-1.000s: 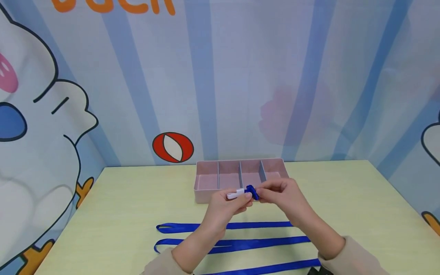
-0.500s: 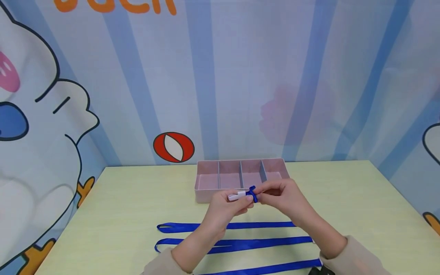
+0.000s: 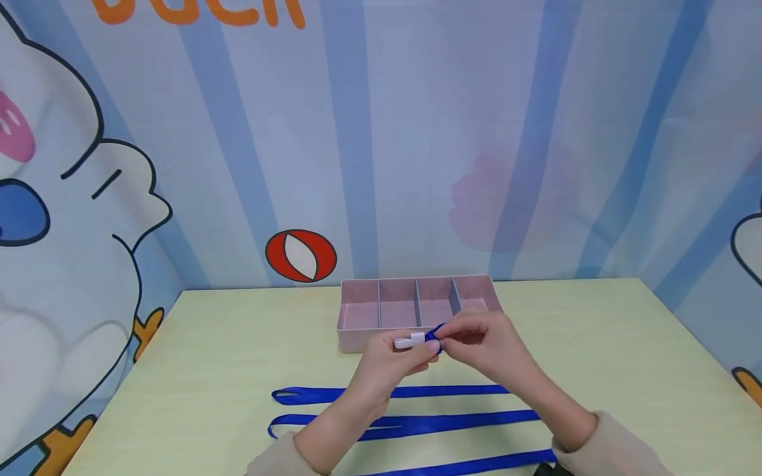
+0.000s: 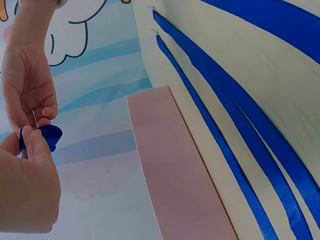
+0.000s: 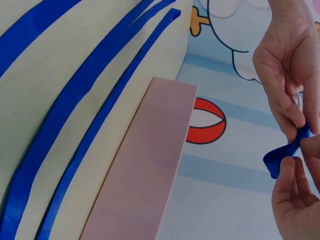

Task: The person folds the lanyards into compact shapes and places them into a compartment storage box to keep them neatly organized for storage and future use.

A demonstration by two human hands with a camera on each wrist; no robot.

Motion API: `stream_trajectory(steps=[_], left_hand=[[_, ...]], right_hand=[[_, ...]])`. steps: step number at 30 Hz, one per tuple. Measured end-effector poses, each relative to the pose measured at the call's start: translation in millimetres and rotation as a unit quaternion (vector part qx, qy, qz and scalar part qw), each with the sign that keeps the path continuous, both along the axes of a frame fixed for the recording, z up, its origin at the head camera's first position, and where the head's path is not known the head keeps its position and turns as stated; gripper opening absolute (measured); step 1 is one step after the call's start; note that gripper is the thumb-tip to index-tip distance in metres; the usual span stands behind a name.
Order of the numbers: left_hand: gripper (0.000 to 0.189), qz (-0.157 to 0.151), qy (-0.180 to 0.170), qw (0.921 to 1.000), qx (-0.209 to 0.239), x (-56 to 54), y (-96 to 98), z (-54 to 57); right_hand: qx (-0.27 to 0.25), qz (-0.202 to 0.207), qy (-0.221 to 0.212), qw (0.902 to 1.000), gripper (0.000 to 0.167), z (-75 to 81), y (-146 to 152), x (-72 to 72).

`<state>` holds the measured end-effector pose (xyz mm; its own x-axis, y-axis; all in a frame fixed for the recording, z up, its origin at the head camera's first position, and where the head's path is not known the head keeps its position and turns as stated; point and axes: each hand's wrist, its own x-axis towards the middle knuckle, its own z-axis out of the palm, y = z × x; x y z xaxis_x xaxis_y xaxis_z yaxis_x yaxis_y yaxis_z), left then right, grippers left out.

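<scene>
Both hands meet above the table, working on a short blue ribbon [image 5: 280, 155] with a white clip-like end [image 3: 409, 342]. My left hand [image 3: 387, 367] pinches it with the thumb on top, where the white end joins the ribbon. Thumb and forefinger of my right hand [image 3: 491, 344] pinch the blue part from the right. Seen from the left wrist, a curved fold of the ribbon [image 4: 50, 134] stands out beside the fingers. The ribbon is partly hidden by the fingertips.
A pink box [image 3: 360, 340] with several compartments stands behind the hands. Long blue straps lie across the table in front: a far one [image 3: 309, 395], a middle one [image 3: 464, 420] and a near one [image 3: 470, 465]. A printed curtain [image 3: 417, 132] hangs behind the table.
The blue ribbon has gone from a bunched clump to a looser loop and now lies mostly between the fingertips. My right fingers have come slightly closer to my left thumb.
</scene>
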<state>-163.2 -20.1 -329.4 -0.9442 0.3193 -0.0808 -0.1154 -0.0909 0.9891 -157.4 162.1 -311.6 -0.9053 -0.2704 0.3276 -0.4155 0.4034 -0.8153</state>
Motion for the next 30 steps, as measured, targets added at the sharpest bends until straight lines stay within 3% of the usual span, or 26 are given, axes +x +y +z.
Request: stream_trajectory(steps=[4, 7, 11, 15, 22, 25, 30], left_hand=[[0.034, 0.008, 0.0, 0.9999, -0.01, 0.2, 0.4, 0.3], [0.034, 0.007, -0.002, 0.9999, -0.009, 0.3, 0.0, 0.3], [0.031, 0.002, -0.004, 0.9999, -0.015, -0.7, -1.0, 0.2], [0.031, 0.0, -0.011, 0.9994, -0.031, -3.0, -1.7, 0.4], [0.034, 0.001, -0.021, 0.9992, -0.033, -5.1, -3.8, 1.0], [0.033, 0.006, -0.023, 0.9993, -0.03, -8.7, -4.2, -1.5], [0.03, 0.012, -0.01, 0.9986, -0.051, -15.1, -5.4, -6.9]], right_hand=[[0.024, -0.008, 0.029, 0.9992, 0.01, -0.9, -1.5, -0.5], [0.025, -0.008, 0.026, 0.9993, 0.009, -1.8, -0.7, -1.6], [-0.018, -0.024, -0.037, 0.9989, 0.012, -2.4, 1.7, -3.1], [-0.092, -0.051, -0.119, 0.9873, 0.028, -2.2, 5.0, -5.8], [-0.168, 0.008, -0.233, 0.9579, 0.04, -4.3, 14.7, -12.8], [-0.189, 0.01, -0.254, 0.9486, 0.031, -6.7, 16.6, -15.3], [-0.199, 0.005, -0.248, 0.9481, 0.02, -10.0, 16.0, -19.0]])
